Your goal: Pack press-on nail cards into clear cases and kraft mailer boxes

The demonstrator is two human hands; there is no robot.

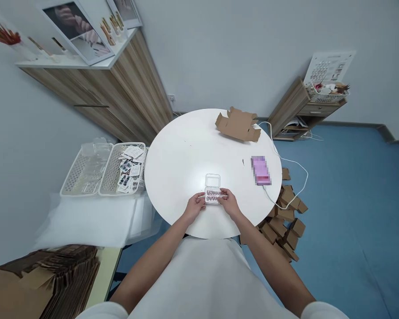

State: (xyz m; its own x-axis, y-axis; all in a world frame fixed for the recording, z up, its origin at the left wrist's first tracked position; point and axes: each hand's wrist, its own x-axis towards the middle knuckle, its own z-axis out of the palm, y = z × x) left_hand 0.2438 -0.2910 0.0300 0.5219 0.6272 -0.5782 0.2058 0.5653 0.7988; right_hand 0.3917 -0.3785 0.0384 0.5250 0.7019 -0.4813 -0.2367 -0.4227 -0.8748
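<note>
A small clear plastic case [213,193] with several dark pink nail tips lies on the round white table [186,155], its lid [213,180] flipped open away from me. My left hand [196,204] pinches the case's left edge. On the opposite edge, my right hand [228,202] grips it with curled fingers.
A flattened cardboard box [238,124] lies at the table's far side, a pink phone [261,170] with a white cable at the right. Two white baskets [104,175] with small packets stand left. Small cardboard boxes [286,217] are piled on the blue floor; flat cardboard stacks [49,270] sit lower left.
</note>
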